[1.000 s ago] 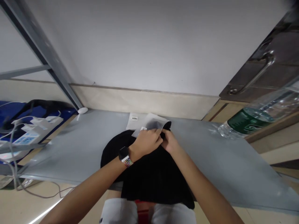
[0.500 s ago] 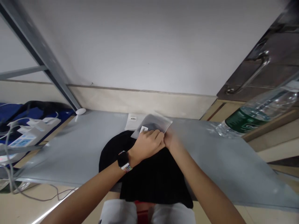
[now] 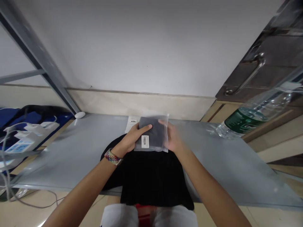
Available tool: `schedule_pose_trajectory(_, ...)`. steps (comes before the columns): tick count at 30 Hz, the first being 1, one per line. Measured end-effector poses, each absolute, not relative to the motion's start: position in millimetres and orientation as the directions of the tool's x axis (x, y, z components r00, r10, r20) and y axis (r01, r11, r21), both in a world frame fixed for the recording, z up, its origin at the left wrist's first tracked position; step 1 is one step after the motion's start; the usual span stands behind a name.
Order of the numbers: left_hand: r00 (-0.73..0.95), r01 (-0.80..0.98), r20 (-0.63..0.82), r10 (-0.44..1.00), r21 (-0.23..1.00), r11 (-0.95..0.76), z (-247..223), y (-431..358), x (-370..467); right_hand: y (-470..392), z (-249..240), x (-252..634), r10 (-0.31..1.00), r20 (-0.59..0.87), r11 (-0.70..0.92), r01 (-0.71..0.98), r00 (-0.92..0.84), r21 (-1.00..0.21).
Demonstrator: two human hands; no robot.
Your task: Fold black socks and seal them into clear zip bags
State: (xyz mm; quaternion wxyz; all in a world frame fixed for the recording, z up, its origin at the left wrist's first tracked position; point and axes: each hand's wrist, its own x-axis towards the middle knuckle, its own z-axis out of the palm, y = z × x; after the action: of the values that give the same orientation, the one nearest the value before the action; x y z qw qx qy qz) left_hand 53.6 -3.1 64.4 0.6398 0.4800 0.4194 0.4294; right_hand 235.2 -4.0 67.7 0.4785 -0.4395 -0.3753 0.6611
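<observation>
The print on the white barcode label (image 3: 145,141) of the clear plastic pouch (image 3: 152,135) is too small to be read. The right hand (image 3: 172,138) is partly hidden behind it. The clear plastic water bottle (image 3: 255,113) is cut off by the right edge.

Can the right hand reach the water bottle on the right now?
Probably not at once: the right hand and left hand both hold the plastic bag. The way to the water bottle looks free.

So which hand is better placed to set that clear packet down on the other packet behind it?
Probably left. The left hand grips the clear packet on the side nearest the flat packet.
</observation>
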Motion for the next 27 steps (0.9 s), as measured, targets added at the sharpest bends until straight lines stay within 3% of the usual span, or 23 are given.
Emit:
schedule_pose_trajectory(3,0.307,-0.284,-0.193,0.932,0.916,0.283,63.7,-10.2,57.2,-6.6,71.7,230.2,0.911,-0.32,-0.401,-0.379,-0.261,-0.834)
schedule_pose_trajectory(7,0.229,-0.335,-0.15,0.962,0.916,0.223,59.0,-20.0,62.0,-6.8,64.4,224.0,0.954,-0.268,-0.301,-0.406,-0.137,-0.863)
schedule_pose_trajectory(14,0.251,-0.358,-0.22,0.943,0.883,0.302,49.4,-24.6,64.2,-6.4,60.2,229.7,0.929,-0.331,-0.367,-0.298,-0.165,-0.881)
schedule_pose_trajectory(20,0.23,-0.426,-0.233,0.945,0.849,0.313,51.7,-25.5,59.3,-9.4,65.2,241.8,0.994,-0.082,-0.089,-0.096,-0.071,-0.991)
schedule_pose_trajectory(24,0.285,-0.413,-0.238,0.929,0.844,0.343,56.8,-32.3,66.1,-10.2,66.0,236.7,0.99,-0.016,-0.027,-0.07,-0.14,-0.997)
schedule_pose_trajectory(27,0.304,-0.422,-0.229,0.925,0.838,0.346,58.6,-35.8,71.9,-8.6,67.7,236.6,0.992,0.06,0.066,0.055,-0.107,-0.996)
